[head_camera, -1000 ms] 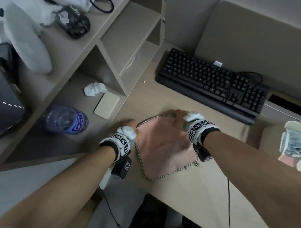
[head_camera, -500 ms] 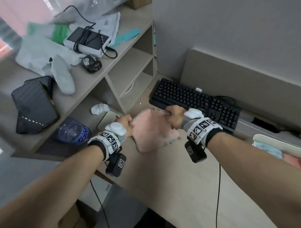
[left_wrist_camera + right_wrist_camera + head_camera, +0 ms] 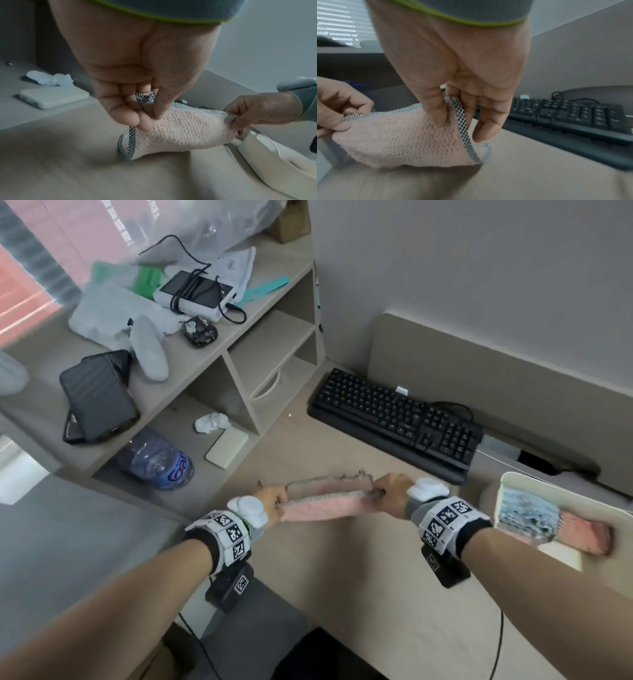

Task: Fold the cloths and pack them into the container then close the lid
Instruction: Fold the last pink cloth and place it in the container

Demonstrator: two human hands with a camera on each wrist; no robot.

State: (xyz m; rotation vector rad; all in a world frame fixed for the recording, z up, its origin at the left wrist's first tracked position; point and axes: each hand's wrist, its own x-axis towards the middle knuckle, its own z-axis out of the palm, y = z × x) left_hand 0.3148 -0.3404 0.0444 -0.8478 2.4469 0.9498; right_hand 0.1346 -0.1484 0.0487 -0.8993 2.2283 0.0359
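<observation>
A pink cloth (image 3: 325,506) with a black-and-white checked border hangs doubled over between my two hands, just above the desk. My left hand (image 3: 274,501) pinches its left end between thumb and fingers (image 3: 145,119). My right hand (image 3: 388,493) pinches the right end the same way (image 3: 447,117). The cloth (image 3: 185,129) sags in the middle, its lower fold close to the desk in the right wrist view (image 3: 406,143). A cream container (image 3: 534,484) sits at the right with a blue patterned cloth (image 3: 527,517) and a pink cloth (image 3: 585,534) folded inside.
A black keyboard (image 3: 397,419) lies behind the hands. Left of the desk a shelf unit (image 3: 239,378) holds a water bottle (image 3: 154,458), a white flat case (image 3: 226,446), a crumpled tissue (image 3: 212,422) and clutter on top. A cable (image 3: 498,642) trails over the desk's front edge.
The cloth lay flat on the desk; both hands gripped its far corners, lifted it and brought it towards me, so it now hangs folded. The head view has tilted up.
</observation>
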